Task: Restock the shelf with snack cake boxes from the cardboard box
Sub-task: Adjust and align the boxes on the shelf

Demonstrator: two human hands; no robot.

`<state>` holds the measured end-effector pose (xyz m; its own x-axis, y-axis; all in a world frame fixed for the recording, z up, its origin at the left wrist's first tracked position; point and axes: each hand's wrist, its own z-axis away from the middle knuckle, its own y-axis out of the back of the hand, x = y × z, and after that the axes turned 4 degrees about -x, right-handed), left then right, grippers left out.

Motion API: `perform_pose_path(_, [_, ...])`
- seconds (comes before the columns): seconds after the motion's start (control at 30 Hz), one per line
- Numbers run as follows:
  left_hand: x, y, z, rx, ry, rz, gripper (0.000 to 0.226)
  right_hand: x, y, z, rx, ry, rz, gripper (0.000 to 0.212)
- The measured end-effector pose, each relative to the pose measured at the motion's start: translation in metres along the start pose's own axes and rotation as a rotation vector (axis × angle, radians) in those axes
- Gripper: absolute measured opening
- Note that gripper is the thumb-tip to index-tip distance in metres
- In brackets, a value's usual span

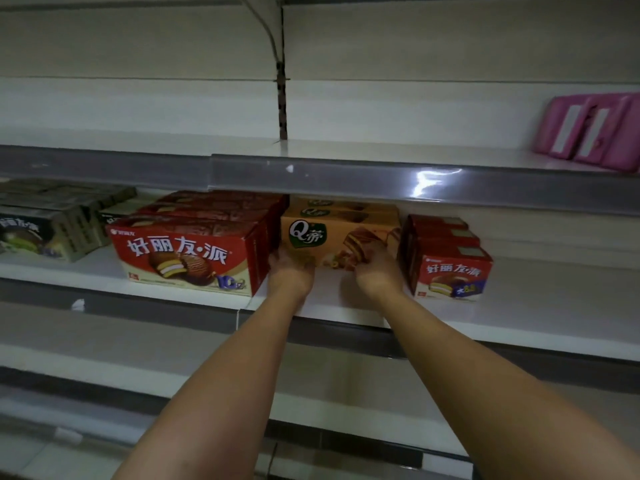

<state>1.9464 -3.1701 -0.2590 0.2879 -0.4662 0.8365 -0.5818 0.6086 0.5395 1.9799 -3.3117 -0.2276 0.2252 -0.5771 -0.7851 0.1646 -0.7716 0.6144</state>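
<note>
An orange snack cake box (332,233) stands on the middle shelf (519,317), front of a row of like boxes, between large red boxes (187,258) and small red boxes (450,271). My left hand (291,271) touches its lower left front. My right hand (377,268) presses against its lower right front. Both arms reach straight in. Whether the fingers curl round the box is not plain. The cardboard box is out of view.
Dark green snack boxes (45,226) sit at the far left of the same shelf. Pink packages (595,133) lean at the right of the upper shelf (346,178), whose front rail overhangs the row. Lower shelves lie below my arms.
</note>
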Motion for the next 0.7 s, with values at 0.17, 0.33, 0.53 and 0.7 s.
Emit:
perform_pose_path(0.17, [-0.013, -0.010, -0.028, -0.112, -0.022, 0.136, 0.080, 0.007, -0.026, -0.023, 0.085, -0.211, -0.248, 0.039])
perform_pose_path(0.33, [-0.011, -0.024, -0.042, -0.291, -0.070, 0.004, 0.088, 0.004, -0.032, -0.033, 0.098, -0.189, -0.341, 0.047])
perform_pose_path(0.53, [-0.009, -0.027, -0.044, -0.326, -0.033, -0.149, 0.087, -0.006, -0.027, -0.032, 0.055, -0.214, -0.365, 0.046])
perform_pose_path(0.7, [-0.010, -0.017, -0.042, -0.382, -0.020, -0.167, 0.082, -0.010, -0.019, -0.022, 0.042, -0.214, -0.248, 0.035])
